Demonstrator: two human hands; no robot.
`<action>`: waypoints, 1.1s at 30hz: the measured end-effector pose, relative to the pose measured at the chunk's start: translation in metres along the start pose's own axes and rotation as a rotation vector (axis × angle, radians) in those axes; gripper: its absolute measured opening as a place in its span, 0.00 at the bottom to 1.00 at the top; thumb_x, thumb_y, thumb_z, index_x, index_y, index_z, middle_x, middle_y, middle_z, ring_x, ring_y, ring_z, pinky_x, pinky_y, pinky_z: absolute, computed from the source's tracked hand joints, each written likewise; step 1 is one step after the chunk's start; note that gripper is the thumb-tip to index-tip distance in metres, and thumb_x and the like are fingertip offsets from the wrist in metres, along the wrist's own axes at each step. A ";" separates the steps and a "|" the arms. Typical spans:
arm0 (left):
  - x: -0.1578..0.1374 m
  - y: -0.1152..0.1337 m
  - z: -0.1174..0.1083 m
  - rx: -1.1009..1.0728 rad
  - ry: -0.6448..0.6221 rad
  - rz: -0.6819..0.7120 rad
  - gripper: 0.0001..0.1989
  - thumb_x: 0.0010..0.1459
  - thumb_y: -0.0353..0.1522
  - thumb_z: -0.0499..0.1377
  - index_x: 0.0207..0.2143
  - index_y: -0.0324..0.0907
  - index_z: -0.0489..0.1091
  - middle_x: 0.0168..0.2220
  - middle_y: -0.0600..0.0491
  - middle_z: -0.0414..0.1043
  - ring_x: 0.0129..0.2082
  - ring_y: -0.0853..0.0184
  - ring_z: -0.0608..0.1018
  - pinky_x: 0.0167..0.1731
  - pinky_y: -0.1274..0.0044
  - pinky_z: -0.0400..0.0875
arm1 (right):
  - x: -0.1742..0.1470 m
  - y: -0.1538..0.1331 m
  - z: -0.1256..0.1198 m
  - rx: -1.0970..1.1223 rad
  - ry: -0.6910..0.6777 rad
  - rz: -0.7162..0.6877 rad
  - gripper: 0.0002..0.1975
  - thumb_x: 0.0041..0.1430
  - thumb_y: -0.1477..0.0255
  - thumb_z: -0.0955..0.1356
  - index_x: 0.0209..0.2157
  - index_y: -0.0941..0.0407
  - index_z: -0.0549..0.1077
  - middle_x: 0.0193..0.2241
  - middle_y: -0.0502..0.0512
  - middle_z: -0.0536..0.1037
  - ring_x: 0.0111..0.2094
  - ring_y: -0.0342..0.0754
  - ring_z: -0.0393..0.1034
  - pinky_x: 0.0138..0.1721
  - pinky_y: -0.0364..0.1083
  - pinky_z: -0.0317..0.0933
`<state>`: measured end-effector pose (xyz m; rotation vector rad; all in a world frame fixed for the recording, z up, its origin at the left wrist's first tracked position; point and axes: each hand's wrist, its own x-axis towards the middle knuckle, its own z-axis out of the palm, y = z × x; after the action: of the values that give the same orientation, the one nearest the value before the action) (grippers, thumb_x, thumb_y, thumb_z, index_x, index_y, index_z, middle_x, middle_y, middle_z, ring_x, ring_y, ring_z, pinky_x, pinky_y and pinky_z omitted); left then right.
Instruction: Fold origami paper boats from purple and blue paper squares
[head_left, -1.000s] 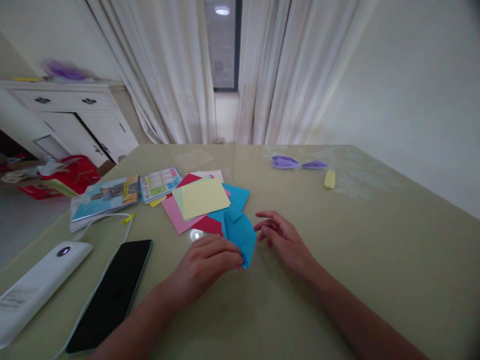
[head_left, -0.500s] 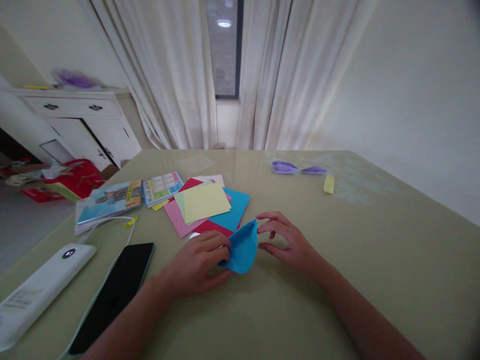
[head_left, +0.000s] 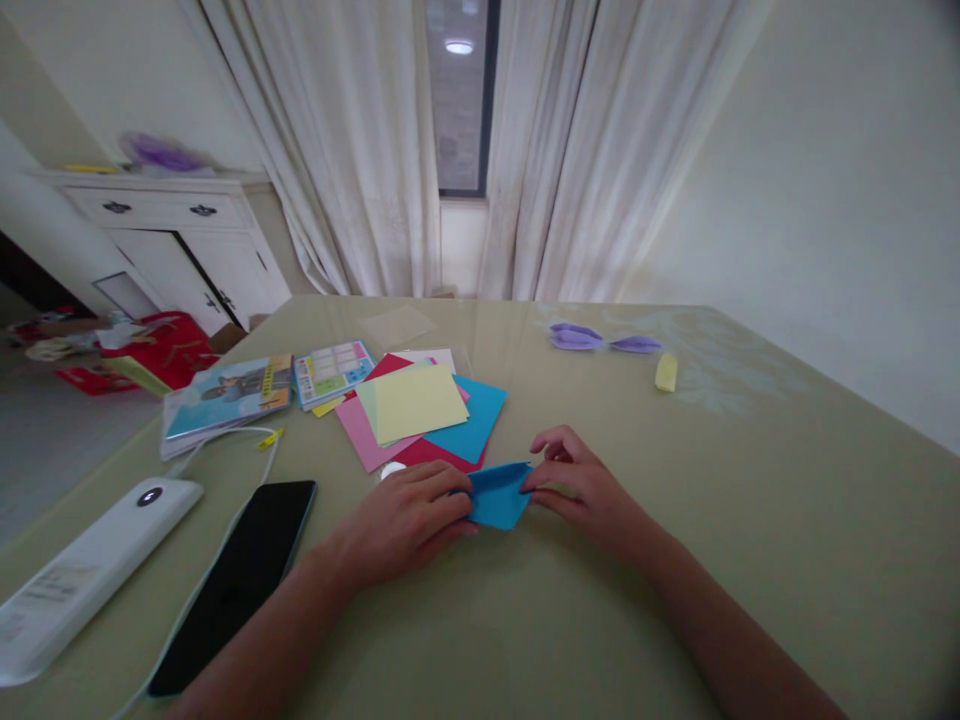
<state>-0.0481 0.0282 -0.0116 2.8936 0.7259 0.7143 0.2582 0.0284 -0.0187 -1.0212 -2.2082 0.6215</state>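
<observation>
A folded sheet of blue paper (head_left: 498, 497) lies low over the table between my two hands. My left hand (head_left: 409, 515) is closed on its left end, the fingers covering that part. At the right edge, my right hand (head_left: 574, 480) pinches the paper between thumb and a finger. One crease runs along the top of the paper, and its lower edge comes to a blunt corner. Just beyond my left hand lies a pile of coloured paper sheets (head_left: 420, 402), with pale yellow on top and blue, red, pink and green below.
Left of my arm lie a black phone (head_left: 236, 590), a white power bank (head_left: 97, 575) with a cable, and booklets (head_left: 229, 398). A purple folded piece (head_left: 576, 338) and a small yellow block (head_left: 666, 373) are at the back right of the table (head_left: 750, 500).
The blue paper has gone from an open, curved shape to a flatter, lower one. My right hand, apart from its edge before, now grips it. The view has shifted slightly.
</observation>
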 end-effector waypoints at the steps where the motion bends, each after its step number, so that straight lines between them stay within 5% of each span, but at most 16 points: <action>1: 0.000 0.000 0.000 -0.029 -0.012 -0.012 0.11 0.76 0.37 0.55 0.42 0.43 0.74 0.48 0.48 0.81 0.45 0.61 0.82 0.44 0.71 0.74 | 0.000 0.000 0.000 0.016 -0.005 0.018 0.12 0.73 0.60 0.70 0.41 0.50 0.85 0.51 0.60 0.71 0.47 0.53 0.71 0.52 0.53 0.72; 5: -0.001 -0.002 0.004 -0.137 -0.046 -0.056 0.13 0.77 0.35 0.53 0.41 0.43 0.75 0.51 0.47 0.80 0.48 0.62 0.83 0.47 0.71 0.77 | 0.000 -0.002 -0.001 0.073 -0.078 0.064 0.12 0.73 0.61 0.70 0.40 0.51 0.84 0.56 0.60 0.69 0.53 0.55 0.71 0.59 0.55 0.68; 12: -0.008 -0.006 0.007 -0.184 -0.068 -0.110 0.20 0.61 0.46 0.72 0.48 0.44 0.78 0.62 0.41 0.75 0.58 0.54 0.81 0.56 0.63 0.79 | 0.003 -0.002 0.000 0.112 -0.140 0.084 0.12 0.77 0.64 0.67 0.44 0.51 0.82 0.57 0.59 0.75 0.56 0.54 0.74 0.60 0.54 0.67; 17: -0.009 -0.009 0.017 -0.117 -0.002 -0.139 0.07 0.71 0.35 0.63 0.44 0.44 0.80 0.60 0.43 0.76 0.52 0.59 0.84 0.51 0.67 0.82 | 0.003 0.001 -0.001 0.161 -0.127 0.127 0.09 0.75 0.64 0.69 0.46 0.50 0.82 0.55 0.58 0.77 0.55 0.54 0.75 0.58 0.54 0.68; 33: 0.000 -0.005 0.020 -0.388 0.154 -0.481 0.08 0.71 0.33 0.59 0.39 0.43 0.78 0.46 0.49 0.82 0.46 0.63 0.83 0.47 0.72 0.78 | 0.004 0.002 -0.002 0.182 -0.183 0.150 0.10 0.75 0.64 0.68 0.42 0.50 0.83 0.61 0.58 0.75 0.62 0.55 0.71 0.64 0.56 0.63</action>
<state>-0.0410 0.0338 -0.0307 2.2158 1.1034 0.8935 0.2590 0.0329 -0.0169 -1.0771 -2.1942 0.9995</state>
